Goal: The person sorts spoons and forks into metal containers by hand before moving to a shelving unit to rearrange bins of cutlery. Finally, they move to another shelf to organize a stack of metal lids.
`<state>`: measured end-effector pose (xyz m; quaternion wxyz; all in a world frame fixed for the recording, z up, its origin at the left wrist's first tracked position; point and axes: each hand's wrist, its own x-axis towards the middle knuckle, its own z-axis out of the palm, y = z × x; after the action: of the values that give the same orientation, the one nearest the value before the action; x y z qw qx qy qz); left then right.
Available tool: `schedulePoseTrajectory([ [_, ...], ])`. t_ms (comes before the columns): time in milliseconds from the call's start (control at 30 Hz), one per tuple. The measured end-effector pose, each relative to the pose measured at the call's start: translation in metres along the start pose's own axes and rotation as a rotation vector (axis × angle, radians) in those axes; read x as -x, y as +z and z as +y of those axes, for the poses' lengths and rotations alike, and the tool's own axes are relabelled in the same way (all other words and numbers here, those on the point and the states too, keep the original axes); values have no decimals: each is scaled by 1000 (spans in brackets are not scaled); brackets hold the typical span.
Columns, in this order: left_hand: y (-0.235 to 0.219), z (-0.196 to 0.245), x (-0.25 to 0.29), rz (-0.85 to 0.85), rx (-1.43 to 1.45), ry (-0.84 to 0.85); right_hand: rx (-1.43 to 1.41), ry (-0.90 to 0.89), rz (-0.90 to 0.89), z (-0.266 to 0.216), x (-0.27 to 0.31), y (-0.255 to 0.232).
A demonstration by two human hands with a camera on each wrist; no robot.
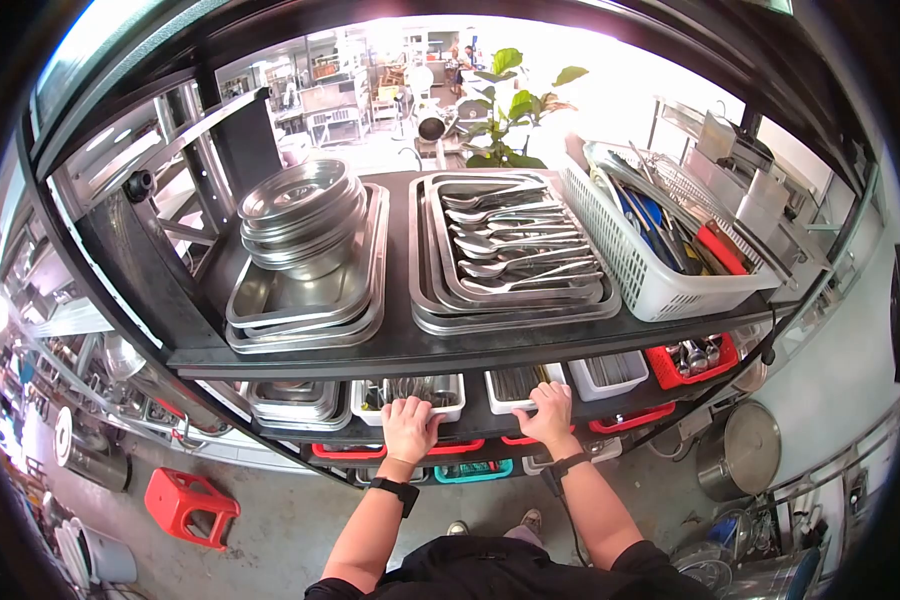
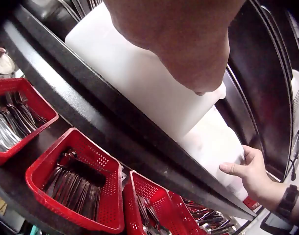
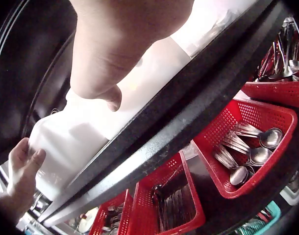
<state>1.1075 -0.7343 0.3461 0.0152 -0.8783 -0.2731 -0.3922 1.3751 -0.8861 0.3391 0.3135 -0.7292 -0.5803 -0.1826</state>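
On the second shelf, my left hand [image 1: 407,430] grips the front rim of a white plastic bin [image 1: 450,413] with cutlery inside. To its right, my right hand [image 1: 548,412] holds the front edge of another white bin [image 1: 504,405], which contains thin utensils. In the left wrist view, the right hand's thumb [image 2: 231,169] lies against the front wall of its bin, fingers over the top. The right wrist view shows the left hand [image 3: 24,169] with its thumb on the outside of its bin [image 3: 66,152] and fingers behind the rim.
Above, the top shelf [image 1: 390,350] carries stacked steel trays [image 1: 305,335], a tray of spoons [image 1: 520,250] and a white utensil basket [image 1: 630,280]. Red baskets [image 2: 73,227] of cutlery stand on the shelf below. A red stool [image 1: 190,505] is on the floor at left.
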Motion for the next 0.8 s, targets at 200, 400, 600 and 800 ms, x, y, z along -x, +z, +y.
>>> schedulePoseTrajectory([
  [200,0,0,0,9,7,2,-5,-3,6,0,0,1],
  [400,-1,0,-1,0,-5,3,-4,-2,7,0,0,0],
  [600,0,0,0,5,4,3,-6,-3,2,-1,0,-2],
  [800,0,0,0,-4,1,-2,-11,0,-1,1,1,2],
])
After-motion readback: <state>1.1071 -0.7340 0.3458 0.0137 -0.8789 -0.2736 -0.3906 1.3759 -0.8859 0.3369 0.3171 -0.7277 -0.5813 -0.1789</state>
